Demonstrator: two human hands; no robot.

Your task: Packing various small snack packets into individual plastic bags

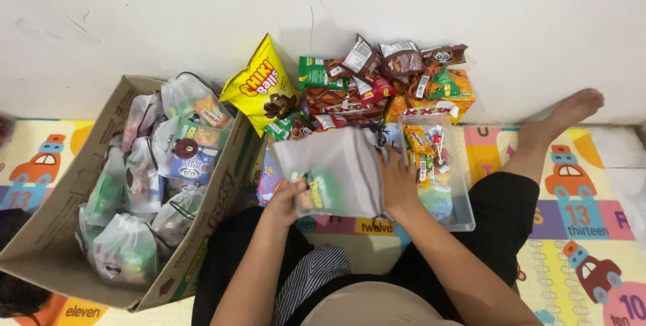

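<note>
Both hands hold a grey translucent drawstring bag (340, 168) above my lap. My left hand (286, 199) grips its lower left edge, where a green snack packet shows through. On the bag's right side rests my right hand (397, 181), fingers against the fabric. Just beyond the bag lies a pile of snack packets (377, 84) against the wall, with a yellow puffed-snack bag (259, 87) at its left.
A cardboard box (64, 191) at left holds several filled drawstring bags. A clear plastic tray (457, 185) with sweets sits at right, beside my outstretched leg and bare foot (572, 111). A coloured play mat covers the floor.
</note>
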